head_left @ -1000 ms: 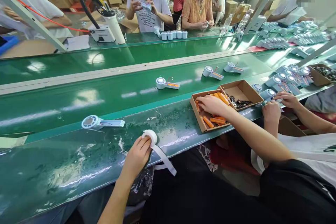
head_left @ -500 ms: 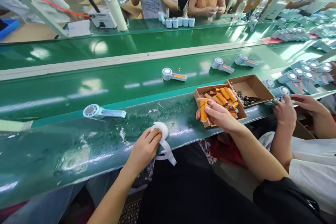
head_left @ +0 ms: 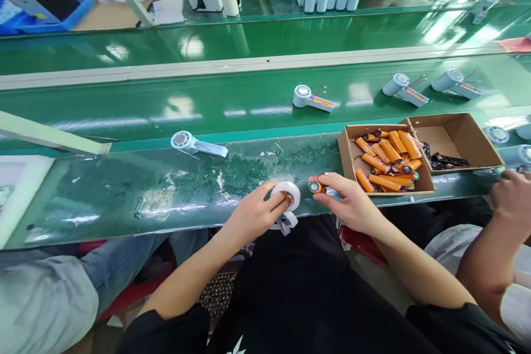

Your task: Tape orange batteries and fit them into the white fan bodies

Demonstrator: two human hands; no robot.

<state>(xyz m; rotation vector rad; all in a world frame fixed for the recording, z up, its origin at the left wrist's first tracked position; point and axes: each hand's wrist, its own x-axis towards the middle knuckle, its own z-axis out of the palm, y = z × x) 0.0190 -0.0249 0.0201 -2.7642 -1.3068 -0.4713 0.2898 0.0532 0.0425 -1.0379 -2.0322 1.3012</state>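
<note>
My left hand pinches a white roll of tape at the near edge of the green bench; a loose tape tail hangs below it. My right hand holds an orange battery cell end-on, a little to the right of the roll. Just right of that hand stands a cardboard box holding several orange cells. A white handheld fan part lies on the bench further back and to the left.
More fan parts ride the green conveyor belt behind the bench. A second cardboard box holds dark small parts. A co-worker's hand works at the right. People stand across the line by white cylinders.
My right hand lifted one orange cell out of the box and brought it left to the tape roll. My left hand tilted the roll up. The view shifted left and down.
</note>
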